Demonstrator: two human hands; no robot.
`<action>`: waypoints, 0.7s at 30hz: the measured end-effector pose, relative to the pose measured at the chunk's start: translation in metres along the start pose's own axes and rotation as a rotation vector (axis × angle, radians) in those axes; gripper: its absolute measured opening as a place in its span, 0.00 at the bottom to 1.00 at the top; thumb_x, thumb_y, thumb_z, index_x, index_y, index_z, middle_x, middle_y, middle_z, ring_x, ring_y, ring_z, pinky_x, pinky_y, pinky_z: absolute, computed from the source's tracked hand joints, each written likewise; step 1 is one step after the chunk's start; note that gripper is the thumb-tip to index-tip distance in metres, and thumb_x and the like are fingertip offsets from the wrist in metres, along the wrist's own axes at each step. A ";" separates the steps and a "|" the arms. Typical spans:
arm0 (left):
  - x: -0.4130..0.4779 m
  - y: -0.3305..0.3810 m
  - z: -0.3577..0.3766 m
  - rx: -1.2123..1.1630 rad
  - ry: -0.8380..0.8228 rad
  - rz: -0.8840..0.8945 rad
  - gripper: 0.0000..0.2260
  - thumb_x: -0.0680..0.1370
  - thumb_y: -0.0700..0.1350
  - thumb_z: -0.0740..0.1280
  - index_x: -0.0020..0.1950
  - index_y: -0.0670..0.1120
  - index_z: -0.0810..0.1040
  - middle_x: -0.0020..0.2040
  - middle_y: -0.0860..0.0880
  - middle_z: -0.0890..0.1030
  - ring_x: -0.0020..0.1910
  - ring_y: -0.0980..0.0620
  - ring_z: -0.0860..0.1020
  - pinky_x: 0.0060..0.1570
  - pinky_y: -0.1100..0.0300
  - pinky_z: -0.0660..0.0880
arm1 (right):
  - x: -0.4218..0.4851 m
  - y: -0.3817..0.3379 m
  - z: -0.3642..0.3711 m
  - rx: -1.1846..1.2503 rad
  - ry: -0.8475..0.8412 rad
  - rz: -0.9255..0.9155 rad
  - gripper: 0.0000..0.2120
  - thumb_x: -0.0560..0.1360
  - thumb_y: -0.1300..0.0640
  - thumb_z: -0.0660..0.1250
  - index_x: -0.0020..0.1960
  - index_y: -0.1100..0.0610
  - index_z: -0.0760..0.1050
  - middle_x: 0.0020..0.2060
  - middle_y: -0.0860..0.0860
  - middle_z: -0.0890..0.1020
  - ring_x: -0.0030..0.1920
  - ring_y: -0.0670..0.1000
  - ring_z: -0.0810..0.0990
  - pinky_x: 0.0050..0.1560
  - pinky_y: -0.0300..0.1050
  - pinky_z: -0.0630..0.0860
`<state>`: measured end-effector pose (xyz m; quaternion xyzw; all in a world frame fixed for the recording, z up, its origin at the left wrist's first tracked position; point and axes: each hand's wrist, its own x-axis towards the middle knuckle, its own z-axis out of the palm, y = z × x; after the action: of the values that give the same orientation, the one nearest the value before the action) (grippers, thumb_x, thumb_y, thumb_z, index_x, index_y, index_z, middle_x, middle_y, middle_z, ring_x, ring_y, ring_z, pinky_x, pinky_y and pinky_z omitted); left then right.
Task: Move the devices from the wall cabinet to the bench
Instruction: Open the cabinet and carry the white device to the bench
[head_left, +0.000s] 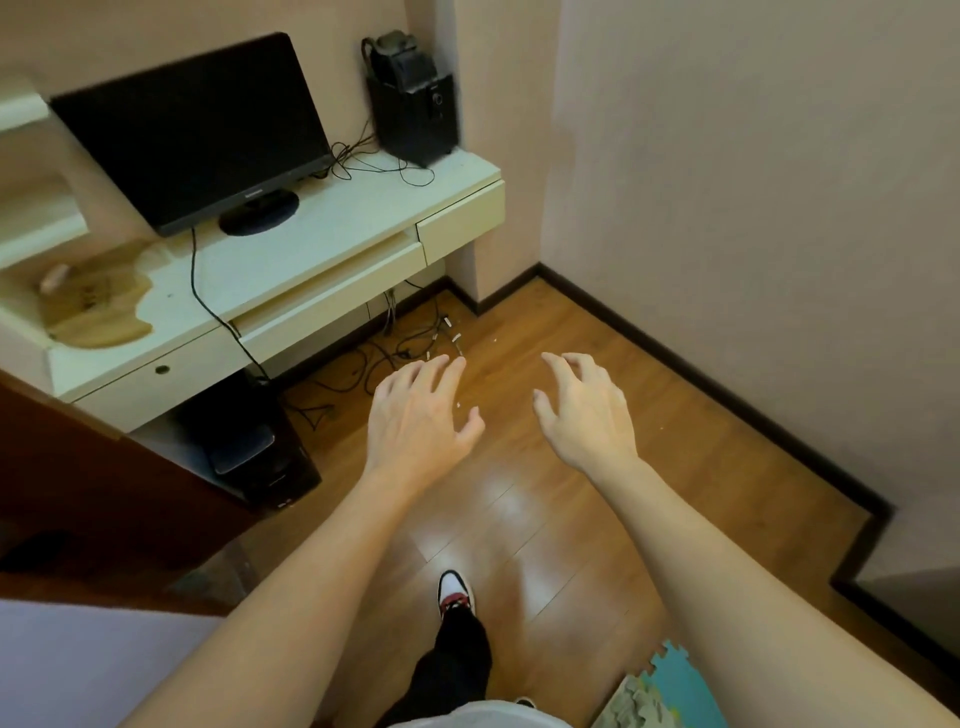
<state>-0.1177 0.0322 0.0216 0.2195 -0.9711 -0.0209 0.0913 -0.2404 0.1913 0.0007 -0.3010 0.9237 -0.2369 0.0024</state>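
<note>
A black monitor (192, 124) stands on the white wall-mounted desk (337, 218) at the upper left. At the desk's right end stands a black speaker box (415, 114) with a dark device on top. My left hand (421, 415) and my right hand (587, 410) both reach forward over the wooden floor, palms down, fingers spread and loosely bent, holding nothing. They hang in the air, below and to the right of the desk, apart from every device.
Black cables (374, 166) trail across the desk and lie tangled on the floor (395, 353) beneath it. A black computer tower (254, 447) stands under the desk. A dark wooden panel (104, 499) is at left. Foam mats (665, 691) lie at bottom right. Walls close the right side.
</note>
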 end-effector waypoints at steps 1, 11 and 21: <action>0.009 -0.001 0.003 -0.008 0.000 0.005 0.27 0.78 0.59 0.60 0.75 0.50 0.70 0.72 0.48 0.76 0.71 0.47 0.73 0.68 0.48 0.70 | 0.007 0.002 0.002 0.005 -0.004 0.009 0.23 0.80 0.46 0.61 0.73 0.50 0.67 0.70 0.52 0.72 0.69 0.52 0.72 0.67 0.54 0.73; 0.153 -0.024 0.032 -0.038 -0.005 0.037 0.26 0.78 0.59 0.62 0.75 0.50 0.71 0.72 0.48 0.76 0.72 0.46 0.72 0.69 0.47 0.70 | 0.128 0.018 0.023 -0.057 0.016 0.095 0.23 0.80 0.45 0.61 0.73 0.49 0.67 0.70 0.51 0.72 0.67 0.51 0.74 0.63 0.50 0.76; 0.307 -0.070 0.049 -0.048 -0.030 0.054 0.27 0.79 0.60 0.60 0.76 0.52 0.68 0.75 0.49 0.73 0.74 0.47 0.70 0.70 0.48 0.68 | 0.291 -0.003 0.057 -0.079 0.003 0.114 0.24 0.79 0.42 0.61 0.73 0.46 0.66 0.70 0.50 0.72 0.68 0.52 0.73 0.65 0.53 0.76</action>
<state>-0.3693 -0.1627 0.0191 0.1908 -0.9771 -0.0449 0.0825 -0.4689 0.0021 -0.0086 -0.2474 0.9480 -0.2003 0.0027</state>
